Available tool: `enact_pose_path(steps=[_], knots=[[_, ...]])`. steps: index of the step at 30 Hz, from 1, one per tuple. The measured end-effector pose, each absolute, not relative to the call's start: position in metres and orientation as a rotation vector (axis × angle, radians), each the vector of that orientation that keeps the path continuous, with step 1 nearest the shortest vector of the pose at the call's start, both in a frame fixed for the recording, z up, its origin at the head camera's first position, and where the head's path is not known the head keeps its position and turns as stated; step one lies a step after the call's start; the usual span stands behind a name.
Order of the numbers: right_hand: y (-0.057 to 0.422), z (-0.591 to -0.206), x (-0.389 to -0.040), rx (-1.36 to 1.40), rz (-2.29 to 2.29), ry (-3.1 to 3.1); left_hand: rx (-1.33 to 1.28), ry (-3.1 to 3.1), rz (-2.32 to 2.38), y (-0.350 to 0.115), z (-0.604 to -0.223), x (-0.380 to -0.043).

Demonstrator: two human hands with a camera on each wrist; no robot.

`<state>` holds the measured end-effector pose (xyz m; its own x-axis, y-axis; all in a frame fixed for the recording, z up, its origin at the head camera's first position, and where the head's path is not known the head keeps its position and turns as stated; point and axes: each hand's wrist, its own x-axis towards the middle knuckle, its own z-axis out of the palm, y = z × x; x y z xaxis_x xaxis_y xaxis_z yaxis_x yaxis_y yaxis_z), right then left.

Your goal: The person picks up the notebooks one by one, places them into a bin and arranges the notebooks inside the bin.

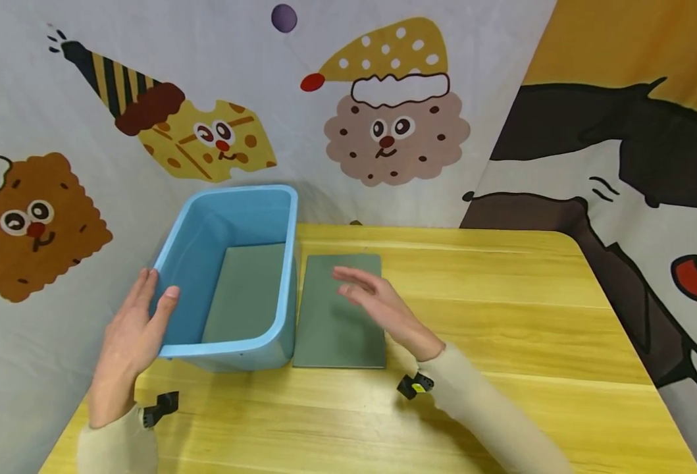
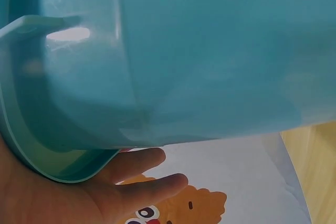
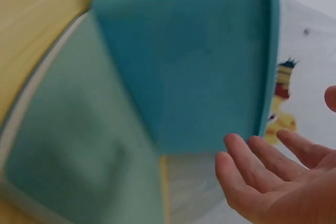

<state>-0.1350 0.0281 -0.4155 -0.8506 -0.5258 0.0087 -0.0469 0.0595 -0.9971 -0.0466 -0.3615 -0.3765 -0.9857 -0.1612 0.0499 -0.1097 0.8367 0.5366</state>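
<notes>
My left hand [image 1: 130, 332] rests at the near left corner of a blue plastic bin [image 1: 293, 283], thumb over the rim and fingers extended along the outside. In the left wrist view, two spread, nearly straight fingers [image 2: 152, 184] show beside the bin wall [image 2: 210, 61]. A flat grey-green board [image 1: 247, 289] lies on the bin's floor. Right beside the bin, a second grey-green board [image 1: 330, 329] lies flat on the table. Above this board my right hand [image 1: 386, 306] hovers with fingers loosely extended, holding nothing; the right wrist view shows its palm [image 3: 294, 198] near the bin.
The bin stands at the left of a yellow wood-grain table [image 1: 502, 316]. Behind and around the table hangs a pale cloth [image 1: 301, 145] printed with cartoon biscuits and cheese. A small black device [image 1: 416, 385] is on the right wrist, and another [image 1: 161, 408] on the left.
</notes>
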Motion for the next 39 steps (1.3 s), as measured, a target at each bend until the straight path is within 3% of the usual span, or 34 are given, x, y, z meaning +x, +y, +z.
enact_pose_path(steps=[11, 23, 39], knots=[[0.075, -0.459, -0.147, -0.392, -1.524, 2.336, 0.197, -2.934, -0.845, -0.365, -0.377, -0.043], [0.106, -0.476, -0.161, -0.530, -1.039, 2.679, 0.173, -2.959, -0.793, -0.364, -0.376, -0.047], [0.061, -0.484, -0.173, -0.523, -0.640, 2.714, 0.205, -2.945, -0.802, -0.362, -0.373, -0.046]])
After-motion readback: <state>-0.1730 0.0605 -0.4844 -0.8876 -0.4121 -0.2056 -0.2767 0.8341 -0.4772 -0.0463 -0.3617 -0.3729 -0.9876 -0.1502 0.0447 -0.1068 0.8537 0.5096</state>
